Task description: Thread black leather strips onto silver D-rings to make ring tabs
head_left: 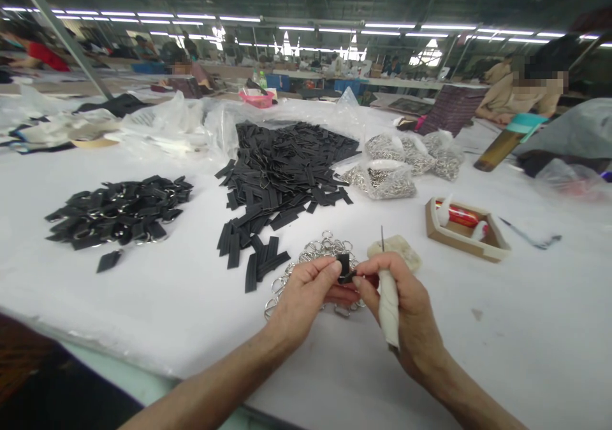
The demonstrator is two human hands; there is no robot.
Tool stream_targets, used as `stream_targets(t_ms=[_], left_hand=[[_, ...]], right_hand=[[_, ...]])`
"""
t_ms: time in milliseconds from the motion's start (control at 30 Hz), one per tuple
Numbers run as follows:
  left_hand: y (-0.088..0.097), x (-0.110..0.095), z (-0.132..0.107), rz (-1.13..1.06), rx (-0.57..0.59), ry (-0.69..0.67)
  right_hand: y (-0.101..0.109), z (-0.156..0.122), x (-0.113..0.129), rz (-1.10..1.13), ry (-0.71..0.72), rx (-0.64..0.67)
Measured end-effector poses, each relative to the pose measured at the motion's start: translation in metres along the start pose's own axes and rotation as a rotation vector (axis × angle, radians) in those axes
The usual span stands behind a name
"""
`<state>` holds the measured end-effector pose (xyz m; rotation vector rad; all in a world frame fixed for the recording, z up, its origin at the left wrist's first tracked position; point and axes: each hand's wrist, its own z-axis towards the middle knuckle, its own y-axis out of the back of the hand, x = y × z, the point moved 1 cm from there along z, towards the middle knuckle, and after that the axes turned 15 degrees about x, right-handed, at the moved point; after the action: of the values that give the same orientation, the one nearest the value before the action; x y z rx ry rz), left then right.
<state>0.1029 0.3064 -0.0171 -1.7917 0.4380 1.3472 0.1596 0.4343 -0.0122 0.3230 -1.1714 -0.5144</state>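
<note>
Left hand (pixel 306 296) pinched tight on a small black strap tab (pixel 343 265), right hand (pixel 406 302) clamped around a white-wrapped steel awl (pixel 388 302) — loose silver metal rings (pixel 325 246) sit right underneath, handy.

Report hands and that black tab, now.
Left grip pinching black tab. Right grip on white-wrapped awl, fingers at the tab. Loose metal rings beneath both hands.

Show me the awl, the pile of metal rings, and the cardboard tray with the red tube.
Awl (pixel 388 306): head view, on its white-wrapped handle.
Metal rings (pixel 326 246): head view, on the top of the pile, just beyond the hands.
Cardboard tray (pixel 459 241): head view, on its near wall.
</note>
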Motion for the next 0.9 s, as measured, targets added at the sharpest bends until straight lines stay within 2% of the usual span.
stream_targets(t_ms=[167,367,900], left_hand=[[-0.0051,-0.0038,-0.0038,0.111,0.093,-0.054],[-0.0086,-0.0031,-0.0032,0.197,0.025,-0.029],[-0.0090,-0.0020,-0.0036,0.259,-0.022,-0.016]], right_hand=[[0.0050,0.0021,0.0040,0.093,-0.124,0.022],[0.0047,0.0026,0.0039,0.174,-0.144,0.039],[0.0010,0.0034,0.0016,0.276,-0.228,0.065]])
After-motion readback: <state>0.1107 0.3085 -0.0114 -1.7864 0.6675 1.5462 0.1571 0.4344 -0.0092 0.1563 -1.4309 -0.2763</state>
